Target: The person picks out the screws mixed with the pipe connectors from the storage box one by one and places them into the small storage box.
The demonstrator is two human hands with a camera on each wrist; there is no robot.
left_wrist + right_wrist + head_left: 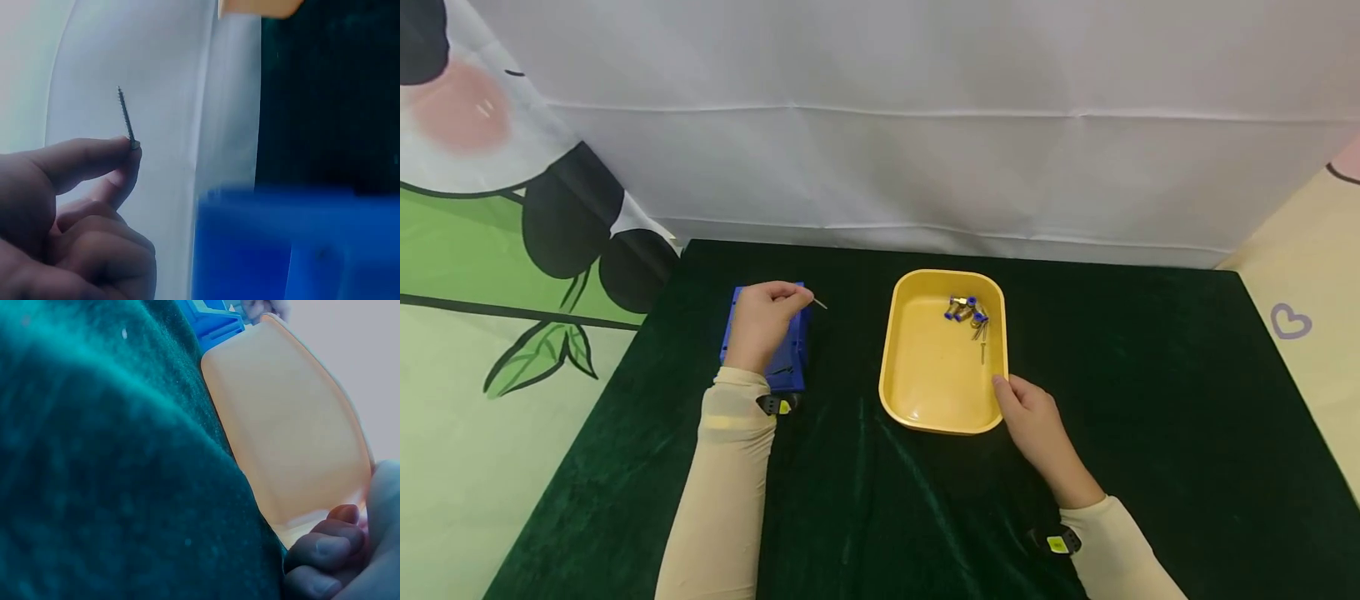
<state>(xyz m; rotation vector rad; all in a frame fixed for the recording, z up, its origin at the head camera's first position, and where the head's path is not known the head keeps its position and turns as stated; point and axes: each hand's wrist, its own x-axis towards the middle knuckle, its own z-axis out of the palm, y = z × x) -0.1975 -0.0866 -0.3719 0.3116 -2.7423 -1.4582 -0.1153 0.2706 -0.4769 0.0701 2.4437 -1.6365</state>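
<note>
Between thumb and forefinger, my left hand (762, 323) pinches a thin metal screw (125, 115), its threaded tip pointing away from the fingers. That hand is above a blue plastic box (787, 362), part of which it hides. My right hand (1036, 421) grips the right side wall of a yellow tray (917, 424), thumb at the rim and fingers outside, as the right wrist view shows. Inside the tray, toward its far right, lie several brass fittings with blue ends (964, 309) and several screws (982, 353).
A dark green velvet cloth (1150, 375) covers the table, with some folds near the front. Behind it hangs a white curtain (925, 167). Both wrists wear a black strap device. The tray stands to the right of the blue box, with a strip of cloth between them.
</note>
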